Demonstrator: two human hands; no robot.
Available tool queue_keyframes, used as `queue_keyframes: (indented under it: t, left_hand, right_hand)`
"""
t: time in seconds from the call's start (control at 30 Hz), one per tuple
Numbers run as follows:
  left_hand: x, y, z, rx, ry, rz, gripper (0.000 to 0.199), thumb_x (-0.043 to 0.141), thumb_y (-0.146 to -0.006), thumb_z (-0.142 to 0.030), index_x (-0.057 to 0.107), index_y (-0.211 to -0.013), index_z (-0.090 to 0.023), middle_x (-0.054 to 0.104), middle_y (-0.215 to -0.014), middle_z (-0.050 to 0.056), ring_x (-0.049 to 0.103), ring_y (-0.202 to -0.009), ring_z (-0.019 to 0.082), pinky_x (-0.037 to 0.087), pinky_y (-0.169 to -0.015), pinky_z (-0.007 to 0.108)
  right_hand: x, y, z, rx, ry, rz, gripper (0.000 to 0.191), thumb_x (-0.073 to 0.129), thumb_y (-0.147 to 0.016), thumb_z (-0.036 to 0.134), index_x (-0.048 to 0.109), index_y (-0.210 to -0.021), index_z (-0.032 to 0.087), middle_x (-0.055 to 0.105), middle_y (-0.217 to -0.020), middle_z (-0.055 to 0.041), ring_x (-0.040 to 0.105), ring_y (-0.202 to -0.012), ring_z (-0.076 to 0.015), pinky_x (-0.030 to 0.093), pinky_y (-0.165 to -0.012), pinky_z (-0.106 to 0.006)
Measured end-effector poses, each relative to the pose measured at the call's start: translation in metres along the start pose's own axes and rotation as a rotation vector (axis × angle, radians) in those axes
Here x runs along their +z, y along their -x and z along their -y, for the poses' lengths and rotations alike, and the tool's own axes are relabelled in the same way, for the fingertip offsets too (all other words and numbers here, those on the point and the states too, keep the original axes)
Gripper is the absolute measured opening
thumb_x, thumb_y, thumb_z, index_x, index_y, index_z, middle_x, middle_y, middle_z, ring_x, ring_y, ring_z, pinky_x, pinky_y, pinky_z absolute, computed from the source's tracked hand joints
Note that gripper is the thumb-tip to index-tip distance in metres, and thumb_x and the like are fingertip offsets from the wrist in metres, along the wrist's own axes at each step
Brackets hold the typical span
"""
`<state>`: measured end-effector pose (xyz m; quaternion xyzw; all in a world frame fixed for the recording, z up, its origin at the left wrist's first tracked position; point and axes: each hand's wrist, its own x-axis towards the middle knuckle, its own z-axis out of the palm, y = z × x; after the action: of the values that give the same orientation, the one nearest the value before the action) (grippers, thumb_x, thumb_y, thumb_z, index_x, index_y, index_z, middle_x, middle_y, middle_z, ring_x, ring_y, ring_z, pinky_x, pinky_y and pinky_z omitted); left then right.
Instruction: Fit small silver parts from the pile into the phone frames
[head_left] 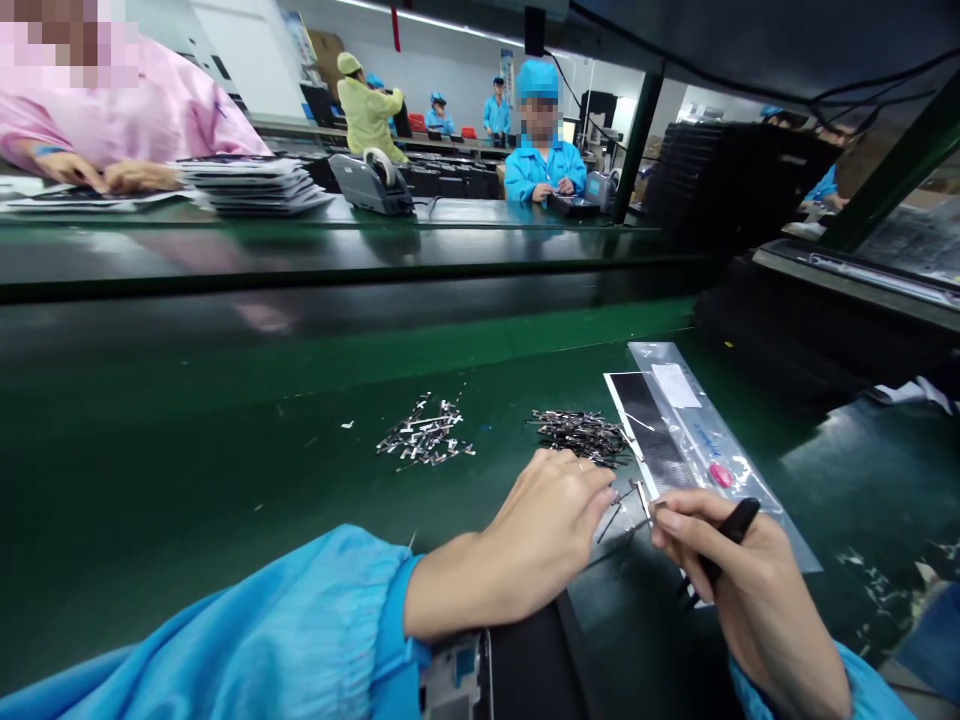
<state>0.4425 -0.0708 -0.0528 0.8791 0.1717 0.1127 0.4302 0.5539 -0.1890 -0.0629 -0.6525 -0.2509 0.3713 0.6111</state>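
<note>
Lower centre of the head view: left hand (551, 520) pinches a thin metal strip (611, 518) at its fingertips, right hand (739, 575) is closed around black tweezers (724, 545) whose upper end points at the strip — probably so one steadies while the other works. Just above, a dark pile of strips (581, 435) sits apart from a shinier pile (426, 435), likely sorted, with a clear bag (694, 440) alongside within reach. Green bench mat (187, 470) runs frame-wide; upper frame, a pink-sleeved person (135, 120), tape dispenser (371, 182), blue-coated workers behind.
</note>
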Motion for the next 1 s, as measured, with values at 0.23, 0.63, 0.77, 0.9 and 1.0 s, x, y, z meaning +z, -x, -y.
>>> queue_keyframes:
  t: [0.23, 0.63, 0.77, 0.9, 1.0]
  left_hand:
    - [-0.012, 0.01, -0.024, -0.239, 0.546, 0.259, 0.028, 0.037, -0.079, -0.027, 0.055, -0.07, -0.007, 0.055, -0.062, 0.005, 0.05, -0.057, 0.011, 0.041, -0.061, 0.022]
    - [-0.017, 0.027, -0.023, -0.396, 1.052, 0.27, 0.023, 0.066, -0.06, -0.028, 0.053, -0.062, -0.008, 0.052, -0.055, 0.002, 0.046, -0.052, 0.009, 0.036, -0.057, 0.022]
    - [-0.015, 0.032, -0.025, -0.376, 1.029, 0.245, 0.021, 0.062, -0.062, -0.027, 0.054, -0.063, -0.008, 0.051, -0.054, 0.001, 0.045, -0.052, 0.009, 0.036, -0.057, 0.022]
    - [-0.013, 0.038, -0.025, -0.301, 0.847, 0.195, 0.021, 0.054, -0.068, -0.029, 0.054, -0.063, -0.009, 0.049, -0.055, 0.0, 0.043, -0.054, 0.01, 0.034, -0.056, 0.021]
    - [-0.012, 0.041, -0.024, -0.198, 0.597, 0.036, 0.017, 0.05, -0.073, -0.025, 0.055, -0.064, -0.012, 0.048, -0.058, -0.002, 0.041, -0.057, 0.009, 0.032, -0.055, 0.019]
  right_hand:
    - [0.005, 0.007, 0.0, -0.035, -0.041, 0.065, 0.019, 0.065, -0.063, 0.034, 0.063, -0.071, 0.017, 0.056, -0.062, -0.0031, 0.038, -0.043, -0.0042, 0.024, -0.035, -0.016]
    - [0.011, 0.02, 0.006, -0.156, 0.029, 0.23, 0.009, 0.062, -0.068, 0.03, 0.066, -0.075, 0.025, 0.054, -0.061, -0.0017, 0.042, -0.046, -0.0053, 0.028, -0.034, -0.013]
    - [0.011, 0.022, 0.003, -0.18, 0.056, 0.242, 0.01, 0.06, -0.069, 0.03, 0.065, -0.077, 0.026, 0.055, -0.062, -0.0015, 0.042, -0.045, -0.0056, 0.028, -0.033, -0.014]
    - [0.014, 0.023, 0.002, -0.199, 0.099, 0.213, 0.011, 0.06, -0.069, 0.032, 0.063, -0.07, 0.022, 0.051, -0.06, -0.0011, 0.04, -0.044, -0.0051, 0.025, -0.034, -0.015]
    - [0.015, 0.024, 0.002, -0.135, 0.086, 0.198, 0.013, 0.061, -0.068, 0.033, 0.063, -0.069, 0.021, 0.05, -0.062, -0.0005, 0.036, -0.043, -0.0034, 0.025, -0.034, -0.014]
